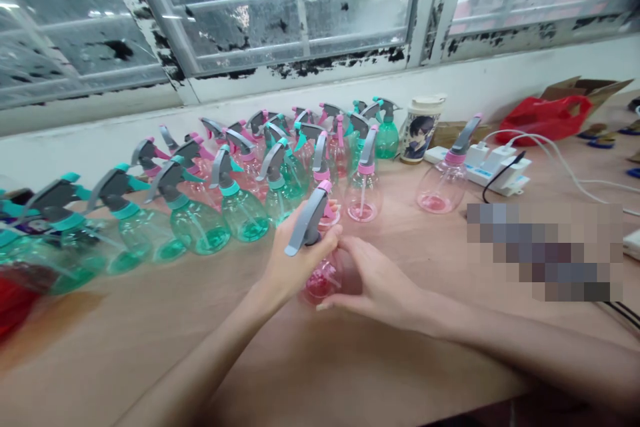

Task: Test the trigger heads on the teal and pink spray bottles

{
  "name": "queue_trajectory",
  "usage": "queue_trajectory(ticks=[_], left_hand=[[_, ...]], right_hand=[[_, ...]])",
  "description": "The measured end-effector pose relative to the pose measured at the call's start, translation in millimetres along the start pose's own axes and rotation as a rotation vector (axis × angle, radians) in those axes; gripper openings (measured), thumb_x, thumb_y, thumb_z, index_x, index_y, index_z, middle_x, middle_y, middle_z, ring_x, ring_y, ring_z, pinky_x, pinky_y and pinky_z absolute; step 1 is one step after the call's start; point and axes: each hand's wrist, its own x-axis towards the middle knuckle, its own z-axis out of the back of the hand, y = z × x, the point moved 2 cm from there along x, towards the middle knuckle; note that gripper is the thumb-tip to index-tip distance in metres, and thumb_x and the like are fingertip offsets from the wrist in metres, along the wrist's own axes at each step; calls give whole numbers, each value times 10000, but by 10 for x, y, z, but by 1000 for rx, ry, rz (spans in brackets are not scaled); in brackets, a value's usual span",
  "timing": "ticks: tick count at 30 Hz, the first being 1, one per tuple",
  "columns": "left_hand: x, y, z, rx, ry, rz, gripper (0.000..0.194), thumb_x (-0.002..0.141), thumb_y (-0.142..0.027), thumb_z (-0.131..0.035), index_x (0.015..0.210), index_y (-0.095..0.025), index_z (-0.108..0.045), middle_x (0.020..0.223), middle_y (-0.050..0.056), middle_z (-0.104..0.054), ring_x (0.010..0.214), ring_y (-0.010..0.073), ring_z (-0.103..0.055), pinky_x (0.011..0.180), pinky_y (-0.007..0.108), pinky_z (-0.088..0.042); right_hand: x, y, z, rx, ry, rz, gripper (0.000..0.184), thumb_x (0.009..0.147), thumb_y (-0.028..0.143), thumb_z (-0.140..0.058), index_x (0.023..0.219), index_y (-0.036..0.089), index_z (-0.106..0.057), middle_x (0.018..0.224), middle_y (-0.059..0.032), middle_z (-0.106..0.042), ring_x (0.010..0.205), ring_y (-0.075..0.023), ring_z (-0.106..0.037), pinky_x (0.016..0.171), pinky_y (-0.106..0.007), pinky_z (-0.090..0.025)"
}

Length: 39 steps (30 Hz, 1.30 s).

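Note:
A pink clear spray bottle with a grey and pink trigger head stands in front of me on the table. My left hand is closed around its neck, just under the trigger head. My right hand grips the side of the body, thumb low and fingers near the neck; some fingertips are hidden behind the bottle. Just beyond is another pink spray bottle, upright. To the left of my hands, a green spray bottle stands in a row of similar ones.
Several pink and green spray bottles fill the back of the table below the window. A lone pink spray bottle stands right, beside a white power strip with cables. Behind are a patterned cup and a red plastic bag. A blurred-out patch lies at right.

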Motion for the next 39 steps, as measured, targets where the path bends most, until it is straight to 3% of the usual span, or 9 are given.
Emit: queue_trajectory(ticks=[7, 12, 14, 17, 20, 22, 27, 39], left_hand=[[10, -69, -257, -26, 14, -5, 197, 822, -334, -637, 961, -202, -594, 871, 14, -646, 790, 168, -632, 760, 323, -523], [37, -115, -406, -10, 136, -32, 477, 771, -281, -683, 1217, -243, -517, 902, 0, -660, 784, 176, -647, 769, 341, -543], [-4, -89, -458, -22, 212, -53, 567, 774, -297, -682, 1294, -246, -463, 1057, 43, -673, 913, 215, -660, 849, 387, -540], [-138, 37, -503, 34, 284, -77, 568, 835, -382, -628, 1344, -229, -429, 1382, 127, -528, 1247, 302, -529, 1041, 511, -433], [-319, 237, -503, 273, 358, -105, 652, 836, -380, -626, 1416, -247, -361, 1479, 140, -409, 1383, 329, -366, 1129, 578, -311], [-428, 361, -474, 377, 393, -129, 646, 835, -375, -614, 1419, -257, -365, 1497, 143, -375, 1395, 342, -344, 1113, 587, -338], [-579, 510, -368, 504, 403, -197, 625, 836, -338, -600, 1413, -276, -366, 1492, 136, -391, 1375, 352, -382, 1075, 584, -402], [-548, 478, -406, 551, 354, -274, 561, 839, -284, -590, 1364, -294, -389, 1501, 127, -380, 1349, 369, -404, 1032, 594, -442]], right_hand=[[25, 59, 95, -8, -98, -5, 786, 737, 536, -735, 1369, 230, -382, 1279, -133, -578, 1172, -327, -555, 962, -508, -473], [-65, 39, 325, -40, -41, -51, 547, 761, 466, -714, 1218, 245, -509, 1161, -90, -633, 1062, -301, -612, 882, -458, -503], [-126, 16, 468, -31, -54, -57, 486, 771, 437, -699, 1178, 243, -517, 1119, -73, -648, 1019, -280, -629, 853, -423, -513], [-241, -103, 717, -123, -96, -93, 481, 799, 465, -656, 1198, 240, -511, 1078, -76, -655, 983, -281, -635, 832, -420, -519], [-336, -353, 955, -343, -112, -160, 520, 798, 578, -629, 1160, 216, -542, 1098, -123, -620, 1011, -323, -609, 857, -481, -505], [-349, -557, 1088, -419, -131, -180, 538, 792, 620, -614, 1131, 208, -551, 1094, -145, -599, 1004, -340, -599, 852, -509, -502], [-190, -929, 1287, -374, -161, -141, 631, 827, 553, -605, 1307, 182, -432, 1233, -171, -566, 1142, -341, -558, 955, -503, -459], [163, -1088, 1344, -712, -158, -226, 561, 846, 530, -580, 1220, 114, -537, 1130, -196, -612, 1109, -374, -543, 913, -529, -441]])
